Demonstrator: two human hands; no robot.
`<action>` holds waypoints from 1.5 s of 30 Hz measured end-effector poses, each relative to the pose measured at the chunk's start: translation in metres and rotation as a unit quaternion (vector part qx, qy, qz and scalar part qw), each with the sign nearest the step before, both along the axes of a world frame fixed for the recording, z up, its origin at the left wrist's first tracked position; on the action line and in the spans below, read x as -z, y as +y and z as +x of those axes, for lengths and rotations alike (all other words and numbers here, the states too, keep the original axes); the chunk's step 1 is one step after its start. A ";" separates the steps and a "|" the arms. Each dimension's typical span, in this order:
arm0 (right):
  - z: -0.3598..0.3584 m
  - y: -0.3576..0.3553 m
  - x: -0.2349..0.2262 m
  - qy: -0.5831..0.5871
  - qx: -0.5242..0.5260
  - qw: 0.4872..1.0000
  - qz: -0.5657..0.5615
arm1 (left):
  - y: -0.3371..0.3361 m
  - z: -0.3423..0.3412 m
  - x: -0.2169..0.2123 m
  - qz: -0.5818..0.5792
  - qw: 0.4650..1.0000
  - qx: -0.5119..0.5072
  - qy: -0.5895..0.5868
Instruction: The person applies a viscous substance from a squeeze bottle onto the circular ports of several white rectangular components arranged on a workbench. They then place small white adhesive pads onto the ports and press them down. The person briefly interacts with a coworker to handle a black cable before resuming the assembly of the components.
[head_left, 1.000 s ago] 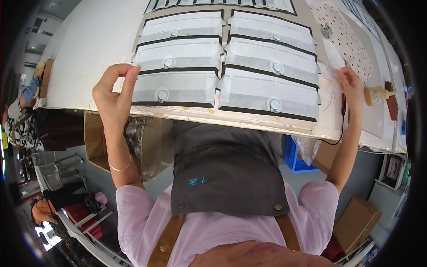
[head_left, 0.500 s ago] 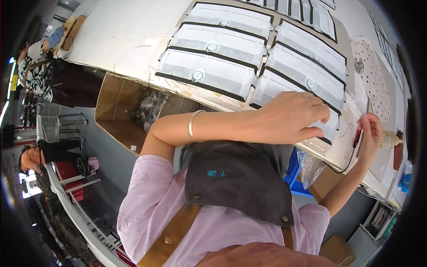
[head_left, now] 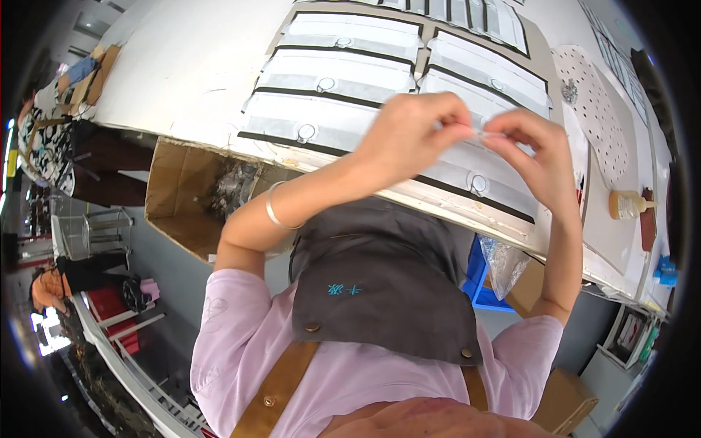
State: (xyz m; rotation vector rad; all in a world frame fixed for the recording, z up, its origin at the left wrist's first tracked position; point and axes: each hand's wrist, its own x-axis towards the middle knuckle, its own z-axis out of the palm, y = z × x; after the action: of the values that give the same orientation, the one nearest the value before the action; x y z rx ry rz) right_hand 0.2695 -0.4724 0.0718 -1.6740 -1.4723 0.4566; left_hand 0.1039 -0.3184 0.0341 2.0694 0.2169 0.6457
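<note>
Above the white panels, my left hand (head_left: 416,139) and my right hand (head_left: 537,150) meet, fingertips almost touching. Both are closed in a pinch on something small and pale, too fine to make out. Below them, rows of white rectangular panels (head_left: 332,69) with black edges lie on the table. Several bear a small clear ring; one ring (head_left: 478,185) shows just under my hands, another ring (head_left: 306,133) on the panel to the left. My hands hide parts of the panels in the right row.
A perforated white board (head_left: 595,117) and a small silvery heap (head_left: 569,91) lie at the right, near a nozzle bottle (head_left: 624,205) of yellowish liquid. Under the table edge stand an open cardboard box (head_left: 175,204) and a blue crate (head_left: 478,274). Other people work at far left.
My right hand has come in from the table's right side to meet my left, which moved left and away from me. Both now pinch at one spot.
</note>
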 end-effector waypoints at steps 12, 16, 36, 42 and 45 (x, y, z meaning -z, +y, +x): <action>-0.022 0.114 -0.007 0.016 -0.059 0.995 -0.078 | 0.076 -0.109 0.001 -0.133 0.989 -0.065 0.014; -0.033 0.150 -0.005 -0.299 -0.048 0.951 0.056 | 0.077 -0.135 0.008 0.056 0.998 -0.037 -0.023; -0.067 0.321 0.031 0.009 -0.121 0.984 -0.134 | 0.193 -0.182 0.014 0.095 0.963 -0.252 -0.008; -0.046 0.353 0.051 -0.006 -0.114 0.985 -0.126 | 0.219 -0.162 0.023 0.119 0.972 -0.194 0.061; -0.048 0.357 0.051 0.026 -0.107 0.984 -0.139 | 0.230 -0.154 0.023 0.135 0.974 -0.156 0.090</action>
State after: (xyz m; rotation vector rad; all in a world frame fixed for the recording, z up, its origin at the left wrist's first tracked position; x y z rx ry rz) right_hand 0.2212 -0.1152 0.0213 -1.7061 -1.6152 0.8520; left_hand -0.0496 -0.0883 0.0115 2.3820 0.5971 0.7070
